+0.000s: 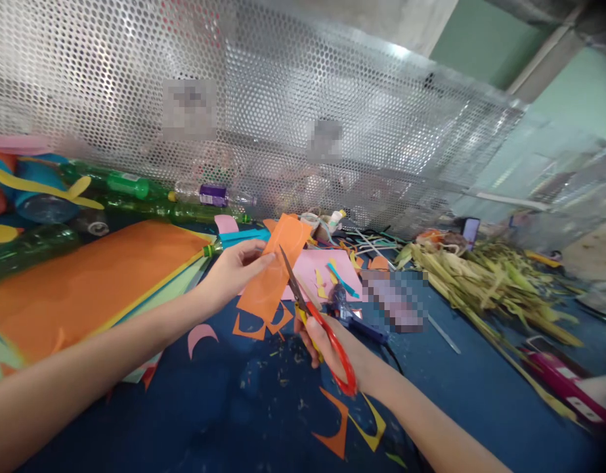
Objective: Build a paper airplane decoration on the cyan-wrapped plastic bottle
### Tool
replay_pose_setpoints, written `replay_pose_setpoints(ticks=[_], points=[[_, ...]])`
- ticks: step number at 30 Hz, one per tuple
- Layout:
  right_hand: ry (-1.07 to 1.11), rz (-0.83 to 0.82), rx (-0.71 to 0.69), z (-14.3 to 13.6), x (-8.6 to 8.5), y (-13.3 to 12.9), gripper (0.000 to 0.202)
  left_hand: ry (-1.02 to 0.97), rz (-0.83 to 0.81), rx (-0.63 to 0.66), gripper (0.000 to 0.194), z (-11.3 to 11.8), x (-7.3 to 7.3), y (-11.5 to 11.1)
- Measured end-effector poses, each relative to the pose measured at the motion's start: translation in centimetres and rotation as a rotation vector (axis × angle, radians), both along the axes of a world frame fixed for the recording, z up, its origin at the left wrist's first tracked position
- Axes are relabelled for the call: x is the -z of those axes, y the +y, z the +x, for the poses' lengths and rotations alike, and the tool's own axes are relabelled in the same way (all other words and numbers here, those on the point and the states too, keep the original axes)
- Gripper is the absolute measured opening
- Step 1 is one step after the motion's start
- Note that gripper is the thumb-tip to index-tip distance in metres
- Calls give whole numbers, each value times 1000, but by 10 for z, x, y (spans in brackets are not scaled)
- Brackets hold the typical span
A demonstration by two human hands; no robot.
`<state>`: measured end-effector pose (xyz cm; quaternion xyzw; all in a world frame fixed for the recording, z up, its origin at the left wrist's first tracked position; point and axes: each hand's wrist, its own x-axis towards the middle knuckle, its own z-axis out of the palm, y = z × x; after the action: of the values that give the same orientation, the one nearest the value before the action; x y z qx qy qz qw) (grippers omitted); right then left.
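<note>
My left hand (241, 269) pinches the left edge of an orange paper strip (264, 289), which is tilted up above the table. Faint curved outlines show on the strip. My right hand (332, 345) grips scissors (335, 355) with red and yellow handles. Their dark blades point up and to the left and lie across the right edge of the strip. Below the strip are orange paper offcuts (251, 326). Behind it lies a pink paper sheet (345, 263) with yellow and blue scraps on it.
A blue glue gun (364, 326) lies right of my right hand. Orange sheets (110, 276) are stacked at left, with green plastic bottles (130, 187) behind. Dried husks (475, 282) spread across the right side. A perforated metal panel (283, 85) stands along the back.
</note>
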<state>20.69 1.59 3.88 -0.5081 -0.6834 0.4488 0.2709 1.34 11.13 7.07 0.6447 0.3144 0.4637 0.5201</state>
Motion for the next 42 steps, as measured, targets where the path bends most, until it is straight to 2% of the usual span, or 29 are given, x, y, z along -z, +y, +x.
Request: replay_pose_setpoints(ticks=[4,9,14,24,30,35,42], points=[[-9,20,0,0,-1,1,46,-75,-40,92,25,1,0,-2],[-114,167,-31,-3,-17,-3,51,-98,-50,5,21,1,7,4],[-206,211,-38,-4,-25,-7,56,-117,-44,-54,23,2,9,3],[-190,220,-39,-6,-25,-8,56,-79,31,-71,20,4,5,-7],[-223,202,-91,-4,-29,-7,55,-77,28,-84,19,4,6,-7],[-201,216,-51,-6,-26,-9,53,-88,21,-71,17,6,8,-9],[-175,266,-68,-5,-21,-4,48,-100,-25,-73,18,7,5,-12]])
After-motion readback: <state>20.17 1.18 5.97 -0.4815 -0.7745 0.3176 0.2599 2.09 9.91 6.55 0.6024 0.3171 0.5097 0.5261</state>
